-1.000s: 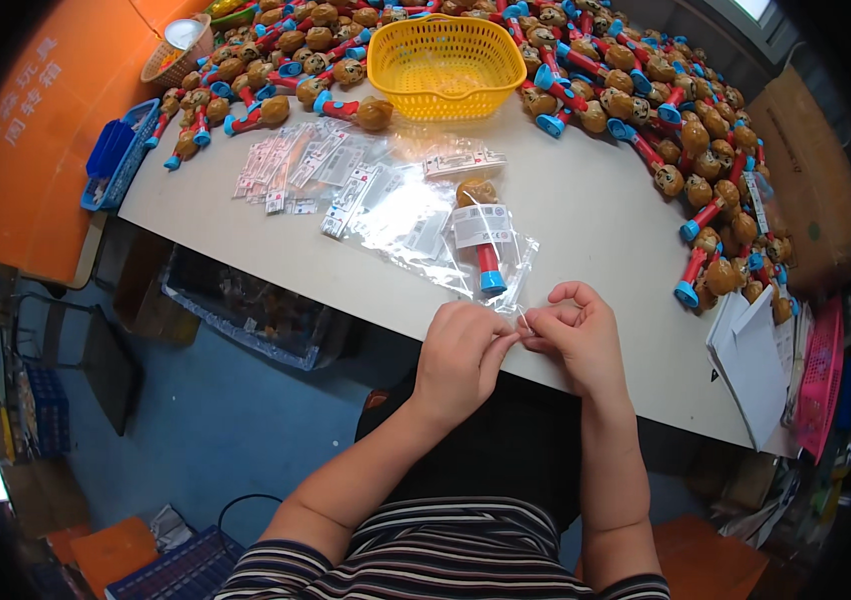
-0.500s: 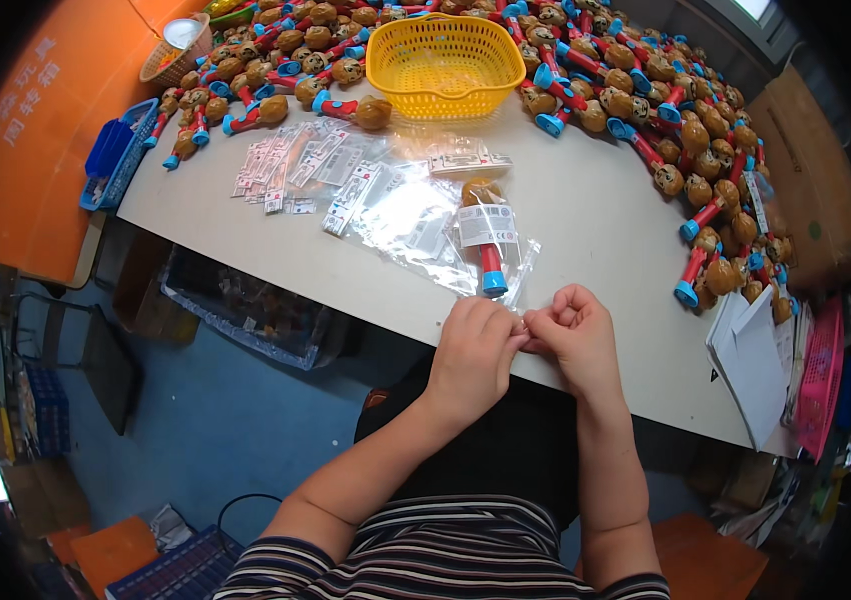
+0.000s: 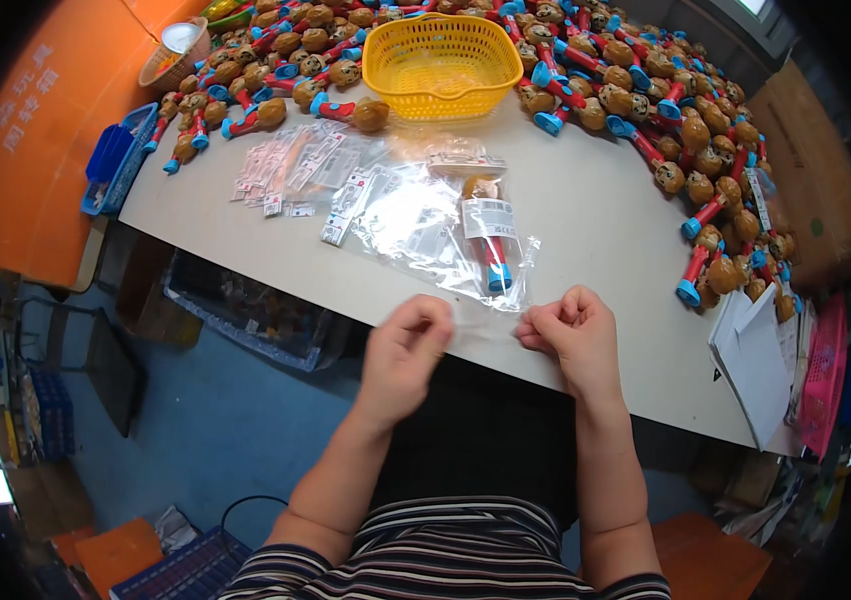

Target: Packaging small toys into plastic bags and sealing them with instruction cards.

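A clear plastic bag (image 3: 446, 235) lies on the white table (image 3: 606, 230) with a red and blue stick toy with a brown head (image 3: 489, 245) inside it. My left hand (image 3: 404, 345) and my right hand (image 3: 571, 335) are at the table's near edge, a hand's width apart. Each has its fingers pinched on the bag's near edge, which is stretched between them. The thin film there is hard to make out.
A yellow basket (image 3: 443, 62) stands at the back. Many brown-headed stick toys (image 3: 666, 110) are piled around it and along the right side. Small flat packets (image 3: 296, 165) lie left of the bag. A blue tray (image 3: 111, 165) sits at the left edge, white papers (image 3: 751, 360) at the right.
My hands were close together, fingers almost touching, at the bag's edge. Now they have drawn apart sideways along that edge. The bag and toy stay in place.
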Tool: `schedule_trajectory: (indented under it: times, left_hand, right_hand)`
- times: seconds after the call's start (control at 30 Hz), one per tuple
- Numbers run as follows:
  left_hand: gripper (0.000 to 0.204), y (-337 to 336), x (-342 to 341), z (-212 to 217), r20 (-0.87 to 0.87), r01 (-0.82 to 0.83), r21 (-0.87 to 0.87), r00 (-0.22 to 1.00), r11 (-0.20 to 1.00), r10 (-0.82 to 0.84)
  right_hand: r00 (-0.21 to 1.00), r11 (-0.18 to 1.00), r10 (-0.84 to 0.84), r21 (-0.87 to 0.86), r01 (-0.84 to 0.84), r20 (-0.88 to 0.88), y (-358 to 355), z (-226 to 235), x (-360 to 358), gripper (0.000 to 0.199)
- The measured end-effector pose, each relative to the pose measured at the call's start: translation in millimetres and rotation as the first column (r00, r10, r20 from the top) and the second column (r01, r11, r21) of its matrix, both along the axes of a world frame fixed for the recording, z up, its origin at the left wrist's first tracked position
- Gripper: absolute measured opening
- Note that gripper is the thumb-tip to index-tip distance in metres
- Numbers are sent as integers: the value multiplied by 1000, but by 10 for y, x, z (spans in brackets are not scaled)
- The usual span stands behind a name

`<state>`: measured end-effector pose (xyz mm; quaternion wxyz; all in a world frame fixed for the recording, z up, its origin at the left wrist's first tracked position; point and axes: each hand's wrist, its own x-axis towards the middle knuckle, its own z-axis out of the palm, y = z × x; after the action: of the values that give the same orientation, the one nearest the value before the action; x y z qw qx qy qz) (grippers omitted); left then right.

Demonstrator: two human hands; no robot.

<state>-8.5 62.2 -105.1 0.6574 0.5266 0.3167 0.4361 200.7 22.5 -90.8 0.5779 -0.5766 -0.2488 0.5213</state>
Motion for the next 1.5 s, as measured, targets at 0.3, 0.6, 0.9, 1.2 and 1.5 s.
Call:
schedule_trajectory:
  times: [0.3, 0.6, 0.9, 1.2, 1.5]
  left_hand:
    - [16, 1008, -630, 124, 191, -367, -133, 902, 921, 387]
    - [28, 3072, 942, 592, -612, -16, 583, 649, 812, 452]
    - [26, 2606, 685, 1019, -626, 148, 752, 466, 642, 625]
    - [57, 923, -210, 245, -618, 494, 749, 762, 442, 194]
    - [24, 525, -52, -142, -411, 356, 909, 852, 216, 325]
  right_hand:
    - [1000, 1000, -11, 23, 12, -21, -2, -34, 2, 33]
    - [999, 999, 35, 19, -34, -5, -64, -79, -8, 33]
    - [994, 997, 77, 4, -78, 73, -136, -69, 66, 19]
    - [144, 871, -117, 172, -461, 983, -9, 86, 339, 25]
    - [-24, 644, -237, 138, -752, 971, 91, 44, 354, 20]
